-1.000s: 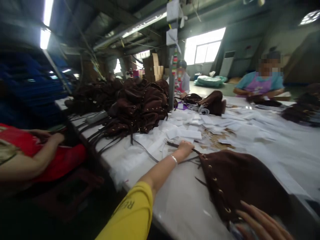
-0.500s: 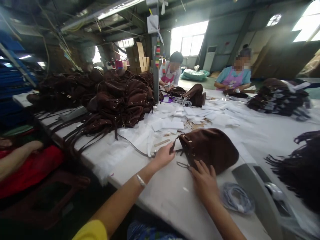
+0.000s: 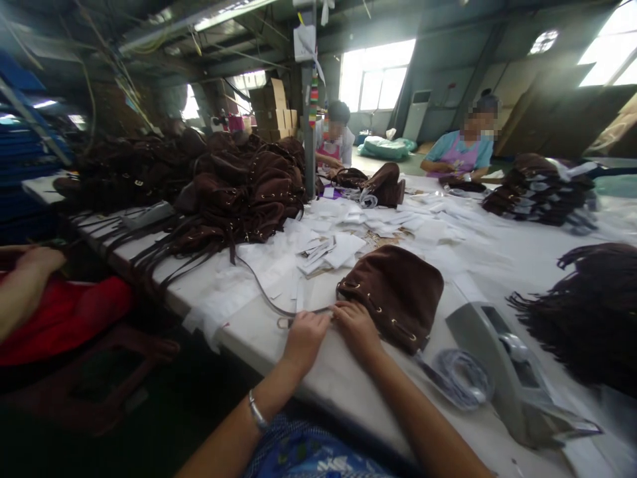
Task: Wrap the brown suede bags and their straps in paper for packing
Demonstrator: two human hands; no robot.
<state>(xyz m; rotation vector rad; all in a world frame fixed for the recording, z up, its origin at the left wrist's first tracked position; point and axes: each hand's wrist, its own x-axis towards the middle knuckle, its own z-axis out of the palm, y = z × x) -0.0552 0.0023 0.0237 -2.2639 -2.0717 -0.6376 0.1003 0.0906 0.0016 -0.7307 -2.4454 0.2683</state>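
Observation:
A brown suede drawstring bag [image 3: 398,292] with metal eyelets lies on the white table [image 3: 343,372] in front of me. A thin dark strap [image 3: 263,292] runs from its mouth to the left and ends in a metal ring near my fingers. My left hand [image 3: 304,335] rests on the table with its fingers curled on the strap end. My right hand [image 3: 354,323] sits beside it, fingers closed at the bag's mouth where the strap comes out. Both hands touch each other at the table's near edge.
A grey tape dispenser [image 3: 507,358] and a coil of pale cord [image 3: 460,378] lie right of the bag. A heap of brown bags [image 3: 233,189] fills the left of the table, fringed pieces [image 3: 587,312] the right, white paper slips [image 3: 378,226] the middle. A person's red-sleeved arm [image 3: 30,285] is at left; two people [image 3: 462,153] sit opposite.
The bag has been drawn closer to the table's near edge. My left hand slid along the strap toward me, and my right hand moved from the bag's body to its mouth beside the left.

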